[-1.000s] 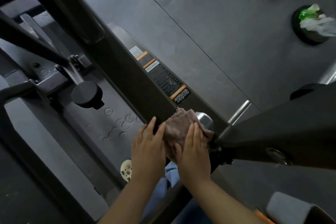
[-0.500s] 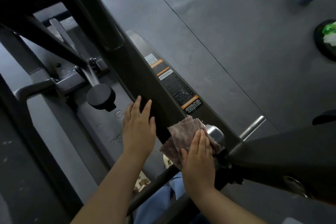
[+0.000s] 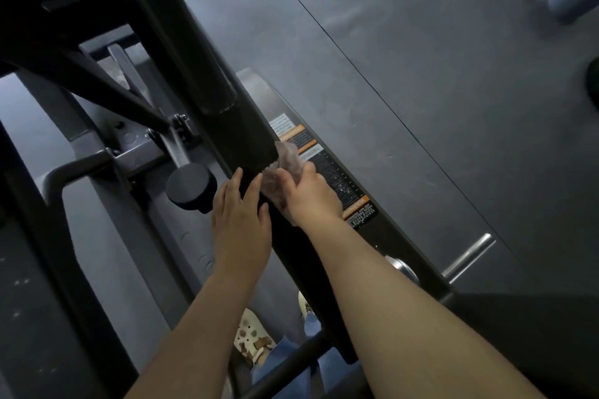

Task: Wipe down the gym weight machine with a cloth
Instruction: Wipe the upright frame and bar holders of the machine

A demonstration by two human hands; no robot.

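Pinkish crumpled cloth [image 3: 285, 168] was bunched in the right hand [image 3: 309, 196], pressed on the dark slanted machine beam [image 3: 246, 152] beside its warning label [image 3: 330, 168]; left hand [image 3: 241, 220] lay flat, bracing; long firm strokes would suit.

Both bare forearms reach forward and down from lower frame edge, roughly parallel. Left hand [image 3: 241, 220] flat, palm down, fingers straight and slightly spread, thumb out to right side. Right hand [image 3: 311, 194] just beside it, slightly further forward, back of hand up, fingers curled, gripping bunched cloth [image 3: 281, 168]. Hands close, not touching.
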